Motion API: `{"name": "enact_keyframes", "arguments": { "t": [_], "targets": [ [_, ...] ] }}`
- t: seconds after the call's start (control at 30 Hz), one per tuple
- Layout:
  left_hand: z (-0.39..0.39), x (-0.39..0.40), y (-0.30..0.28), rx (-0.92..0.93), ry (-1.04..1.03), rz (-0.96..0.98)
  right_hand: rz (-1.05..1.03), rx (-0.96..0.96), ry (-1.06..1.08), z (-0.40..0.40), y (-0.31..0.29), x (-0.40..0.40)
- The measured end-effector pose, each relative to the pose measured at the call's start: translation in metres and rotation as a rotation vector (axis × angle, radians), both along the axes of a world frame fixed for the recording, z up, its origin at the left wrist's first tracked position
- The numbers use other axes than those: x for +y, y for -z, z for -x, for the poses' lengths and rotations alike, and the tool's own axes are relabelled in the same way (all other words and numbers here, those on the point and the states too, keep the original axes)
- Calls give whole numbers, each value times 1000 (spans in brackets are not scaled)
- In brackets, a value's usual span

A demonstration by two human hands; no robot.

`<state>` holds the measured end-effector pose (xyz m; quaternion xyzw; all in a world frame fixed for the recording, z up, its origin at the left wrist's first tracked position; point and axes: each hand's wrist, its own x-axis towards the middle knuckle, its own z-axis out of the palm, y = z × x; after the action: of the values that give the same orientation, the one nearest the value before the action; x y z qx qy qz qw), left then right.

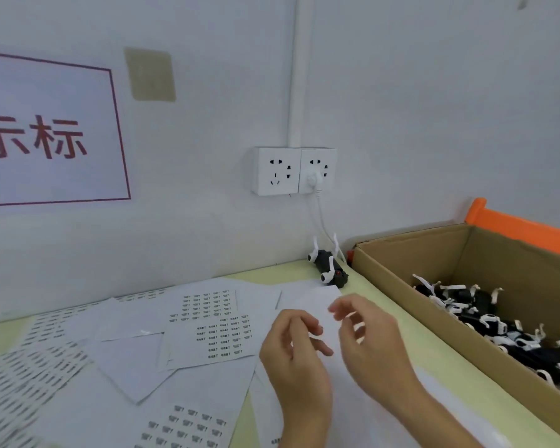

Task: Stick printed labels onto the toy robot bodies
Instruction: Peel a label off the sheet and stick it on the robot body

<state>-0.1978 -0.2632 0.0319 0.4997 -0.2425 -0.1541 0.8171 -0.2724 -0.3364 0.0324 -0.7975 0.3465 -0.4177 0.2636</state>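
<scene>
Hands hover close together above the yellow-green surface (398, 321): left hand (296, 357) and right hand (367, 337), each grip loosely curled and holding nothing I can make out. Label sheets (222, 336) lie scattered just left of them. One toy robot body (328, 265) lies by the wall under the wall sockets (293, 171), with many more piled in the cardboard box (434, 305) on the right.

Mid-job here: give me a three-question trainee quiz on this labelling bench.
1. True or false: one toy robot lies on the table outside the cardboard box.
2. Which wall socket has a plug in it: A the left socket, B the right socket?
3. Fill in: both hands, left hand and right hand, hover over the label ____.

Key: 1 true; 2 B; 3 sheets.
</scene>
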Motion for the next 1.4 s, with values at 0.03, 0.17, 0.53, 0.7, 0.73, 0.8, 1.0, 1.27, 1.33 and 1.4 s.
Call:
{"name": "enact_keyframes", "arguments": {
  "t": [0.03,0.17,0.53,0.7,0.73,0.8,1.0,1.27,1.33,1.4],
  "targets": [
    [-5,5,-7,-7,-28,30,-28,22,-44,-12,6,11],
    [-42,29,-40,-97,-41,6,-46,78,-134,-53,21,47],
    [-160,134,-40,-729,-48,-835,44,282,-343,-60,38,66],
    [-234,197,-23,-743,-424,-1162,86,298,-326,-59,38,64],
    [-245,209,-23,-702,-479,-1212,91,289,-315,-59,39,64],
    [-262,227,-27,-630,-568,-1344,94,300,-292,-59,37,66],
    [-288,265,-26,-386,-604,-1582,157,252,-187,-66,44,72],
    [-294,286,-38,-281,-557,-1721,136,173,-185,-69,46,69],
    [-291,287,-38,-254,-437,-1878,161,178,-182,-71,47,69],
    [-288,283,-33,-276,-393,-1982,168,173,-177,-72,46,71]
  ]
}}
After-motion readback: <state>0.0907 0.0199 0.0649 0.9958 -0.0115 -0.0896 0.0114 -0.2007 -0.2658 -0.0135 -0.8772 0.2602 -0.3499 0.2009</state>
